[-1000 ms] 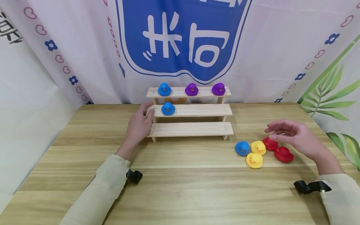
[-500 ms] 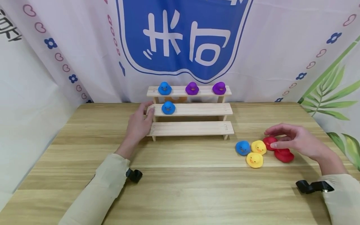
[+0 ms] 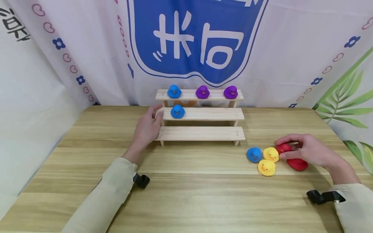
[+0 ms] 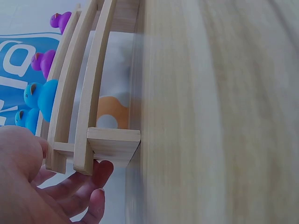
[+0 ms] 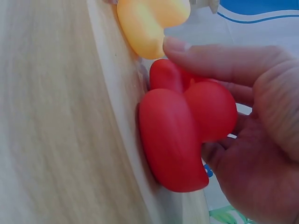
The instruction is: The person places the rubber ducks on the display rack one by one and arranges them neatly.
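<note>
My left hand [image 3: 147, 127] holds the left end of a three-step wooden display stand [image 3: 201, 133]. In the left wrist view its fingers [image 4: 77, 191] lie by the ends of the steps. At the right, my right hand [image 3: 313, 150] has its thumb and fingers around the farther red rubber duck [image 3: 283, 148], which is partly hidden. A nearer red rubber duck [image 5: 170, 140] lies beneath the hand. Beside them sit two yellow rubber ducks [image 3: 271, 154] and a blue rubber duck [image 3: 254, 155]; in the right wrist view the thumb tip appears close to a yellow one.
On the top step stand a blue duck [image 3: 174, 92] and two purple ducks [image 3: 202, 92]. Another blue duck [image 3: 177, 111] sits at the left of the middle step. The wooden table [image 3: 186, 194] meets a printed curtain [image 3: 116, 81] behind the stand.
My right hand has lowered onto the farther red duck, its fingers and thumb coming down around it. The left hand stays at the stand. The view has shifted slightly.
</note>
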{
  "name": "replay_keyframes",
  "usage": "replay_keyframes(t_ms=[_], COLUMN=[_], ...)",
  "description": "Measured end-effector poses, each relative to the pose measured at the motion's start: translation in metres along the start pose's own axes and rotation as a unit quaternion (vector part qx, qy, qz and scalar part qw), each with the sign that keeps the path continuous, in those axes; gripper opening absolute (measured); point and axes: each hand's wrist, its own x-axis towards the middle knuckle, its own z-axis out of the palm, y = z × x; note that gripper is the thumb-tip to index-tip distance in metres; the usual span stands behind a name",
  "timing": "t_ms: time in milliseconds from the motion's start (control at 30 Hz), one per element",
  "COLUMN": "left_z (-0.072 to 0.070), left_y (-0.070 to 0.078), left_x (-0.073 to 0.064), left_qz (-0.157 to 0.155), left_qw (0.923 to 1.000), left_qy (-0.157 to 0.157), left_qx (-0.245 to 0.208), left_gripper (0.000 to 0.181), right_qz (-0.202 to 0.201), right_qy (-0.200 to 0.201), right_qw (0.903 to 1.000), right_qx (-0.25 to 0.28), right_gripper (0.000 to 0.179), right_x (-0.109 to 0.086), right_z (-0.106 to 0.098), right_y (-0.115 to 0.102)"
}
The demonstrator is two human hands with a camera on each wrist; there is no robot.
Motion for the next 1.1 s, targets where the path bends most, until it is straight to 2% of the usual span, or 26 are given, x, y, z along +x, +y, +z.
replay_keyframes(t_ms=[233,533,867,1100], left_z=[0.0,-0.0006,0.0001,0.0008], left_y=[0.0019,0.0013,0.0008,0.0], left_x=[-0.0001,0.0006,0.0008,0.001], left_qz=[0.003,0.004,0.008,0.009], left_qw=[1.0,1.0,0.9999,0.9999], left_qy=[-0.001,0.003,0.007,0.007], left_qx=[-0.002,0.006,0.013,0.012], left_gripper=[0.051,0.05,0.051,0.051], right_qz=[0.0,-0.013,0.011,0.019], right_qy=[0.007,0.053,0.049,0.066], right_qw=[1.0,0.998,0.9983,0.9971], right_qx=[-0.005,-0.033,-0.028,-0.032], right_gripper=[0.051,0.045,0.057,0.059], right_x=[0.0002,0.0012,0.0042,0.005], right_z=[0.0012,0.0012,0.0012,0.0028], right_y=[-0.0014,-0.0008,0.0015,0.0008])
